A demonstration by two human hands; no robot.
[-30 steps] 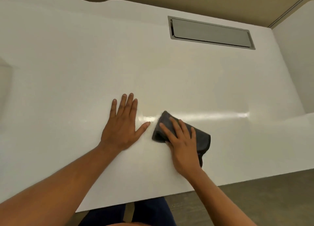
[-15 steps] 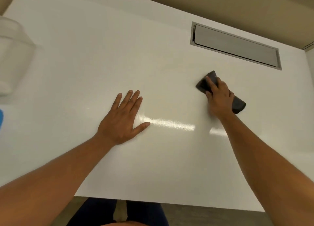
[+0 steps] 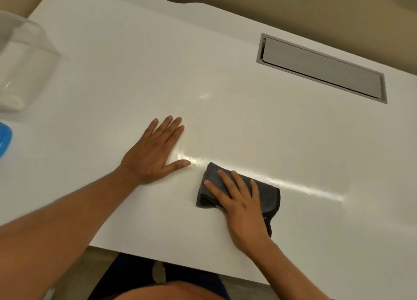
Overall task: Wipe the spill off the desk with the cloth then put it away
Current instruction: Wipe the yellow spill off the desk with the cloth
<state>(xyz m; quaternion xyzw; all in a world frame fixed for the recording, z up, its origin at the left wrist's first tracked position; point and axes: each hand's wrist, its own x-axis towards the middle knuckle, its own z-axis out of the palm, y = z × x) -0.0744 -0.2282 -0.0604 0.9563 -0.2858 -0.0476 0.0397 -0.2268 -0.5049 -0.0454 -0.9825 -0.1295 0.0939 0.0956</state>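
A folded dark grey cloth [image 3: 269, 197] lies flat on the white desk [image 3: 135, 73], near the front edge. My right hand [image 3: 239, 200] presses down on the cloth with its fingers spread over it. My left hand [image 3: 155, 151] rests flat on the bare desk just left of the cloth, fingers together and thumb out, holding nothing. A faint glossy streak [image 3: 300, 186] runs across the desk to the right of the cloth. No clear puddle shows.
A clear plastic container [image 3: 20, 62] stands at the desk's far left, with a blue object [image 3: 4, 139] just in front of it at the frame edge. A grey cable hatch [image 3: 322, 68] is set into the desk at the back right. The front edge runs close below my hands.
My right hand has swept the cloth from the back right near the hatch down to the front, close to my left thumb. My left hand has stayed flat in place.
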